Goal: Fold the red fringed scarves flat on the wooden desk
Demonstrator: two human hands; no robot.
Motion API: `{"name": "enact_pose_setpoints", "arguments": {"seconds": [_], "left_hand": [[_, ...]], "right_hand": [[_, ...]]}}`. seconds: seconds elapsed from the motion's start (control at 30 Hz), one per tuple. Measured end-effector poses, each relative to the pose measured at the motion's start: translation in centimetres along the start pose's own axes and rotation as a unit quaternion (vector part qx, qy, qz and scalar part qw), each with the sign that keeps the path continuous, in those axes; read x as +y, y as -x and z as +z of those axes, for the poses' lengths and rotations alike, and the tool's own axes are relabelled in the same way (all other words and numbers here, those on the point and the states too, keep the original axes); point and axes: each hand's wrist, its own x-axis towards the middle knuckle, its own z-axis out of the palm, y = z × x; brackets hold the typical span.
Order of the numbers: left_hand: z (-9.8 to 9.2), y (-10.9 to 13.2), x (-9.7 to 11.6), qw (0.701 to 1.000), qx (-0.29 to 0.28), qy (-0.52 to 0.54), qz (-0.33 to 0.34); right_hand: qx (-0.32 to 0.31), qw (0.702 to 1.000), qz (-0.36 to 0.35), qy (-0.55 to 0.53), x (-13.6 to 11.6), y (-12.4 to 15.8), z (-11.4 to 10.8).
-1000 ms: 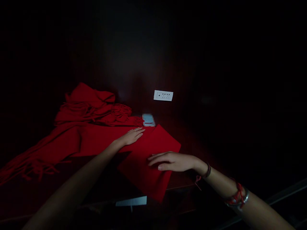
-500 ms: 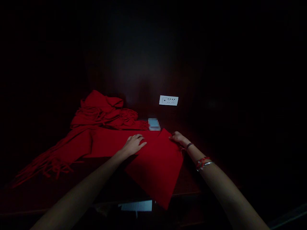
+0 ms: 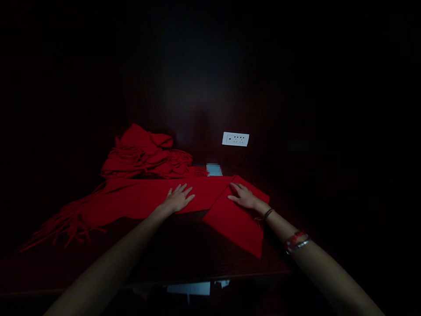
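Observation:
A long red scarf lies across the dark table, its fringed end trailing off to the left. Its right part is turned over into a slanted flap that points toward the near edge. My left hand rests flat on the middle of the scarf, fingers spread. On the flap, close to the fold, lies my right hand with the palm down and the fingers apart, though slightly bent. Bracelets circle the right wrist.
Behind the scarf is a heap of crumpled red fringed cloth. A small pale blurred rectangle sits beside it. A white power socket is on the back wall. Papers show below the table's front edge.
The right part of the scarf has shifted right and away from the near edge. My right hand has gone from pinching its edge to lying on it. My left hand has spread and moved slightly left.

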Motion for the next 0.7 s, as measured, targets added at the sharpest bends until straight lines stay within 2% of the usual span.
{"name": "enact_pose_setpoints", "arguments": {"seconds": [0.07,0.13,0.23,0.3,0.4,0.5,0.6,0.7], "left_hand": [[0.1,0.0,0.0,1.000,0.002,-0.002,0.000],[0.0,0.0,0.1,1.000,0.006,-0.003,0.001],[-0.1,0.0,0.2,1.000,-0.001,-0.004,0.002],[-0.1,0.0,0.1,1.000,-0.006,-0.005,0.001],[0.0,-0.1,0.1,1.000,-0.001,-0.010,0.002],[0.2,-0.1,0.1,1.000,0.003,-0.013,0.005],[0.2,0.0,0.1,1.000,0.004,-0.008,0.009],[-0.1,0.2,0.1,1.000,0.003,0.001,0.012]], "right_hand": [[-0.026,0.993,-0.118,-0.006,-1.5,1.0,0.5],[-0.009,0.985,-0.169,0.017,-2.8,1.3,0.7],[0.018,0.984,-0.167,0.057,-3.9,0.5,0.6],[0.024,0.985,-0.163,0.046,-4.3,-0.1,0.5],[0.070,0.980,-0.180,-0.037,-5.4,0.1,-0.3],[0.097,0.957,-0.245,-0.118,-7.3,1.9,-1.1],[0.032,0.951,-0.292,-0.099,-8.9,3.4,-0.7],[-0.033,0.963,-0.263,-0.035,-8.6,3.4,0.1]]}}
